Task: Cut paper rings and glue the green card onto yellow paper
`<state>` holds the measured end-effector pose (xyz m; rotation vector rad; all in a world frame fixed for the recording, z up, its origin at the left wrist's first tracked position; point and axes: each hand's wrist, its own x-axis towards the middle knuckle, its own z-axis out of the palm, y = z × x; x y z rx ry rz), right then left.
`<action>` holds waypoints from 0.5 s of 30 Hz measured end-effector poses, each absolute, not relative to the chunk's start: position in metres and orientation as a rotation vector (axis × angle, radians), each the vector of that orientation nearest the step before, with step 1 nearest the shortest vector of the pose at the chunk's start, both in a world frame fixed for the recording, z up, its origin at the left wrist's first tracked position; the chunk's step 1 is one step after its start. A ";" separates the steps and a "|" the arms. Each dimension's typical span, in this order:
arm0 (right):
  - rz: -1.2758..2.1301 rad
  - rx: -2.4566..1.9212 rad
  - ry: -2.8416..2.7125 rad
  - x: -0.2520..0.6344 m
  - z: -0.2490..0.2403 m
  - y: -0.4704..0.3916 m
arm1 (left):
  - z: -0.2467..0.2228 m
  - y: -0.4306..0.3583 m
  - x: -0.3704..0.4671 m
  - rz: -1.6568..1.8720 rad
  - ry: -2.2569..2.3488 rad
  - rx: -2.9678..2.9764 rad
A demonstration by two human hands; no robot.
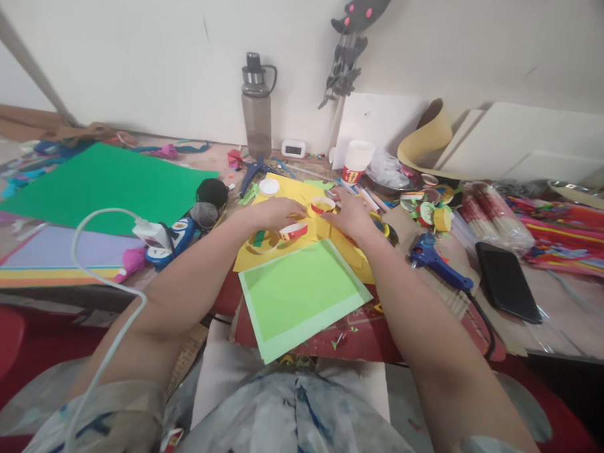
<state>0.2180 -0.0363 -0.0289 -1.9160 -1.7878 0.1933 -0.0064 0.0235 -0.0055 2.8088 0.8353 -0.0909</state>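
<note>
Both hands reach over yellow paper [308, 188] on the table. My left hand [277, 213] is palm down with its fingers spread, just above a small red and white paper ring [294, 231]. My right hand [350, 212] has its fingers apart beside another red and white ring [323, 205] with yellow inside; whether they touch is unclear. A yellow ring [262, 242] lies below my left hand. Light green sheets [304, 293] lie nearest my body, overlapping the yellow paper. A white round disc [269, 186] is behind my left hand.
A blue glue gun [440, 262] and black phone [508, 282] lie at right. At left are a green sheet [108, 184] and a power strip [171, 244] with a white cable. A bottle [257, 114] and paper cup [357, 162] stand behind.
</note>
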 end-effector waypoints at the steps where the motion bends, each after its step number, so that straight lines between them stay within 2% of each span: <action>1: 0.200 -1.952 -1.814 0.214 -0.028 -0.038 | -0.005 0.023 -0.008 -0.090 0.834 2.802; 7: 0.181 -2.026 -1.882 0.205 -0.024 -0.041 | -0.002 0.019 -0.012 -0.016 0.771 2.784; 15: 0.230 -1.890 -1.830 0.223 -0.025 -0.036 | -0.003 0.018 -0.010 0.300 0.935 2.757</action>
